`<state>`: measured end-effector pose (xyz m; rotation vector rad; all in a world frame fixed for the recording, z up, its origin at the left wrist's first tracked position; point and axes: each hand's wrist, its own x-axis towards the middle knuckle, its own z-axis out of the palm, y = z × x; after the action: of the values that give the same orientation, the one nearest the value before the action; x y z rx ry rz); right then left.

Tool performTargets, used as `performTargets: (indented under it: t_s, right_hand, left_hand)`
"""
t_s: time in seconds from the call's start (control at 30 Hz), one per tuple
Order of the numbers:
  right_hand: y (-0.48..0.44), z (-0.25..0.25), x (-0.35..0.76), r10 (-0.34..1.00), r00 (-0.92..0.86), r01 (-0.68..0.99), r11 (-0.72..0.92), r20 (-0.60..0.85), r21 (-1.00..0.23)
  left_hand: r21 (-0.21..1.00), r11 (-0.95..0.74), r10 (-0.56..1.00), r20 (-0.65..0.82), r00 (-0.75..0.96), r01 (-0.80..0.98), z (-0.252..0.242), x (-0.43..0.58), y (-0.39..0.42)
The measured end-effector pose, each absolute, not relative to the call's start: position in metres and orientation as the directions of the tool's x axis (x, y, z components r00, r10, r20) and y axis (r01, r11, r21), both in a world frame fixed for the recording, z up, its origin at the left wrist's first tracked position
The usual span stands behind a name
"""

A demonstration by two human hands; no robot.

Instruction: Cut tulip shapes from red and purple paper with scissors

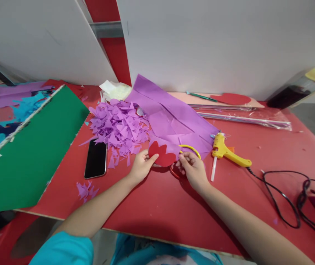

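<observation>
— Left hand [141,165]: doing what?
— Pinching. Fingers [149,157] narrow, closed on the nine o'clock edge of a red heart cutout [161,154], near the middle of the table [157,206]. Resting on it or lifted: cannot tell.

— And the right hand [193,170]?
— Just at three o'clock of that heart. Fingers [184,160] curled tight, gripping the purple piece [172,146] tucked behind the heart. Both papers overlapped and touching.

— Anything beneath?
— A red ring [174,173], partly hidden, flat on the table at five o'clock of the heart. Also a yellow ring [193,148], peeking out at twelve o'clock of the right knuckles.

— Around the hands?
— At three o'clock of the right hand, near but apart: a yellow glue gun [226,151] on its side, black cable [281,195] trailing off toward four o'clock. At nine o'clock of the left hand: a black phone [96,159], screen up and dark. At eleven o'clock: a heap of purple scraps [119,127], reaching the phone's top corner. At twelve o'clock: a creased purple sheet [171,114], running down to the purple piece.

— Farther out?
— Past the phone at nine o'clock, a green board [30,154], tilted, overhanging the table's near edge. At seven o'clock of the left hand, small purple bits [85,190]. Far back at one o'clock, a second red heart [230,98], well apart.
</observation>
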<state>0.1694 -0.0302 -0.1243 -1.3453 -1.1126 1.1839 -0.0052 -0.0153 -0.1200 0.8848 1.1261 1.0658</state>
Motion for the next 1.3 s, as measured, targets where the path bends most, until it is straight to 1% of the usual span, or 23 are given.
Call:
performTargets:
  t_s: [0.17, 0.3, 0.47, 0.6, 0.67, 0.7, 0.77, 0.8, 0.83, 0.87, 0.9, 0.93, 1.0, 1.07, 1.2, 1.3]
  right_hand:
    - [-0.025, -0.124, 0.171, 0.975, 0.122, -0.121, -0.171, -0.186, -0.978]
    - [-0.025, -0.129, 0.172, 0.969, 0.107, -0.198, -0.201, -0.225, -0.959]
    - [-0.026, -0.136, 0.174, 0.972, 0.077, -0.228, -0.199, -0.222, -0.953]
    - [-0.027, -0.136, 0.174, 0.979, 0.056, -0.196, -0.183, -0.197, -0.963]
    - [-0.027, -0.134, 0.174, 0.986, 0.061, -0.122, -0.146, -0.155, -0.982]
    - [-0.027, -0.133, 0.174, 0.991, 0.074, -0.055, -0.110, -0.114, -0.992]
    - [-0.027, -0.133, 0.176, 0.995, 0.098, 0.155, 0.011, 0.027, -0.988]
    - [-0.026, -0.133, 0.177, 0.988, 0.090, 0.291, 0.094, 0.125, -0.952]
    - [-0.025, -0.134, 0.179, 0.973, 0.054, 0.431, 0.181, 0.225, -0.884]
    - [-0.024, -0.135, 0.180, 0.951, -0.009, 0.557, 0.261, 0.309, -0.788]
    - [-0.024, -0.136, 0.182, 0.928, -0.084, 0.657, 0.325, 0.363, -0.680]
    - [-0.023, -0.138, 0.183, 0.909, -0.155, 0.730, 0.370, 0.387, -0.575]
    - [-0.021, -0.141, 0.186, 0.891, -0.248, 0.810, 0.407, 0.381, -0.423]
    - [-0.020, -0.142, 0.188, 0.888, -0.293, 0.842, 0.416, 0.355, -0.345]
    - [-0.016, -0.139, 0.191, 0.877, -0.388, 0.839, 0.463, 0.283, -0.284]
    - [-0.016, -0.133, 0.190, 0.891, -0.390, 0.859, 0.442, 0.231, -0.256]
  left_hand:
    - [0.937, 0.265, 0.964, -0.256, 0.068, -0.229, -0.124, -0.006, -0.014]
    - [0.930, 0.269, 0.963, -0.262, 0.064, -0.249, -0.123, -0.005, -0.015]
    - [0.923, 0.273, 0.962, -0.268, 0.057, -0.270, -0.120, -0.004, -0.015]
    - [0.921, 0.274, 0.961, -0.272, 0.048, -0.276, -0.120, -0.003, -0.015]
    - [0.922, 0.275, 0.961, -0.273, 0.046, -0.273, -0.120, -0.003, -0.015]
    - [0.923, 0.274, 0.961, -0.273, 0.044, -0.271, -0.120, -0.003, -0.015]
    - [0.924, 0.273, 0.961, -0.273, 0.038, -0.267, -0.120, -0.004, -0.015]
    - [0.925, 0.271, 0.962, -0.271, 0.034, -0.265, -0.119, -0.004, -0.015]
    - [0.927, 0.268, 0.962, -0.270, 0.030, -0.263, -0.120, -0.004, -0.015]
    - [0.928, 0.265, 0.963, -0.268, 0.026, -0.262, -0.120, -0.004, -0.015]
    - [0.929, 0.263, 0.964, -0.266, 0.023, -0.259, -0.120, -0.004, -0.014]
    - [0.930, 0.261, 0.964, -0.264, 0.022, -0.257, -0.121, -0.004, -0.014]
    - [0.932, 0.258, 0.965, -0.261, 0.022, -0.253, -0.122, -0.004, -0.013]
    - [0.934, 0.255, 0.966, -0.258, 0.024, -0.248, -0.124, -0.005, -0.012]
    - [0.941, 0.240, 0.970, -0.241, 0.025, -0.240, -0.120, -0.006, -0.011]
    - [0.953, 0.215, 0.976, -0.213, 0.033, -0.215, -0.110, -0.007, -0.012]
